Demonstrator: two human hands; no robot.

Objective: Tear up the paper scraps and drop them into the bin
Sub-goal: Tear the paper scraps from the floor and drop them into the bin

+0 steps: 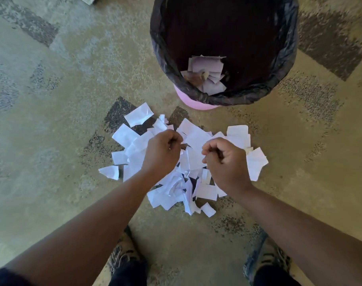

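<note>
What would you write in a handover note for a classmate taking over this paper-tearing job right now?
Left hand: fingers curled above the pile; whether it holds a scrap cannot be told.
Right hand: the same, curled, grip unclear.
Paper pile: on the carpet under both hands, just in front of the bin.
Done: a few torn pieces already lie inside the bin's black liner.
Left: most scraps remain on the floor to tear and drop in.
</note>
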